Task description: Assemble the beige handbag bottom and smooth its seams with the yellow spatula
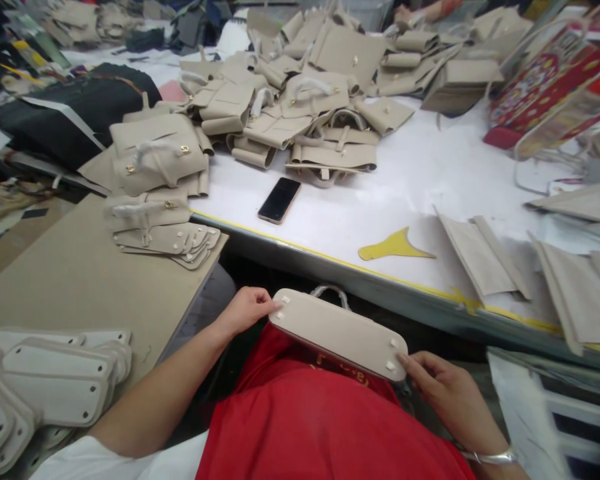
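Observation:
A beige bag piece with an oval base faces up over my lap, small white squares near both its ends and a wrapped handle behind its far edge. My left hand pinches its left end between thumb and fingers. At the right end, my right hand grips the edge the same way. Left of my left hand, several flat beige bases with white squares lie stacked at a brown board's edge. A black phone and a yellow cut piece rest on the white table.
Beige bag parts are heaped across the white table. Pale base pieces with holes lie on the brown board at left. Folded beige panels and a red patterned bag are at right. Another person's hand shows at the back.

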`<action>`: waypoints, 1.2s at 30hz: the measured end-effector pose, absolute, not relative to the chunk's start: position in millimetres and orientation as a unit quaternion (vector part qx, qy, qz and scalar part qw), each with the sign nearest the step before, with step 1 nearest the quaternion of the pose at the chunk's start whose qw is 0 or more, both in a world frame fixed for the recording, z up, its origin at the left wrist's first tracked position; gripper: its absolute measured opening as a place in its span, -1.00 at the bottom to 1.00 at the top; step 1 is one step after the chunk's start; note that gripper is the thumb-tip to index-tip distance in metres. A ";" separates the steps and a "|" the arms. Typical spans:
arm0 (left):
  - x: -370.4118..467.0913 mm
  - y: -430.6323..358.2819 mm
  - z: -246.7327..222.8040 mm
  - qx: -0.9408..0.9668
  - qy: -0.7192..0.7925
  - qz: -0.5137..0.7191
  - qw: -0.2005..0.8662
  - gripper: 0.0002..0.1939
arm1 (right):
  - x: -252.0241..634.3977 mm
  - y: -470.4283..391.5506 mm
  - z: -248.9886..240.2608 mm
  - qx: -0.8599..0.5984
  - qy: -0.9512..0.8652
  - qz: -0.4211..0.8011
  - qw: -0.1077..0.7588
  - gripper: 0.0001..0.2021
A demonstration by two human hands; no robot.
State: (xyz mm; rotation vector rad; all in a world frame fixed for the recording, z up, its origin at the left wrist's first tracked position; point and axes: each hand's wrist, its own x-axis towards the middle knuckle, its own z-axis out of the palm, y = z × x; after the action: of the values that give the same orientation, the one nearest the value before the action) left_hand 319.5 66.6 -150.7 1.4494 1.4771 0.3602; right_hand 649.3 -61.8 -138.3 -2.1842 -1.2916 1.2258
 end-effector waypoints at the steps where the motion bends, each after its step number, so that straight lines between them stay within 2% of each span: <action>1: 319.7 67.3 -150.6 0.605 0.612 0.142 0.490 -0.63 | 648.9 -61.6 -137.5 -0.766 -0.451 0.428 0.163 -0.55; 6: 319.1 68.1 -144.7 0.667 0.598 0.072 0.438 -0.61 | 647.2 -62.6 -136.0 -0.766 -0.479 0.393 0.169 -0.58; 8: 318.3 67.7 -138.8 0.722 0.590 0.016 0.362 -0.58 | 647.4 -63.8 -137.0 -0.758 -0.503 0.375 0.177 -0.59; 10: 320.8 68.0 -133.4 0.783 0.574 -0.013 0.239 -0.58 | 649.1 -64.5 -138.7 -0.756 -0.516 0.362 0.178 -0.62; 13: 342.2 63.4 -128.5 0.876 0.466 0.045 0.117 -0.54 | 652.2 -65.1 -139.9 -0.767 -0.518 0.341 0.163 -0.66; 17: 409.2 40.8 -132.2 0.945 0.271 0.082 0.166 -0.29 | 651.3 -66.8 -136.2 -0.777 -0.527 0.311 0.149 -0.67; 19: 446.7 30.4 -138.5 0.954 0.227 0.056 0.188 -0.14 | 650.3 -67.6 -134.2 -0.778 -0.533 0.298 0.148 -0.68; 21: 476.2 24.1 -144.3 0.956 0.215 0.024 0.199 -0.10 | 650.5 -68.2 -133.2 -0.776 -0.541 0.290 0.143 -0.70; 28: 501.8 16.7 -147.2 0.954 0.208 0.026 0.212 -0.31 | 657.2 -73.6 -136.9 -0.767 -0.554 0.289 0.144 -0.69; 36: 507.2 17.2 -143.3 0.959 0.203 0.009 0.199 -0.32 | 662.4 -72.8 -138.4 -0.759 -0.552 0.305 0.161 -0.70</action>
State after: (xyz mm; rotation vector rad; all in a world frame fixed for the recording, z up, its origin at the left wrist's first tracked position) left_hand 507.2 17.2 -143.3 2.6820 0.5674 0.0253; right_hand 662.4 -72.8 -138.4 -2.1688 -1.5753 0.8708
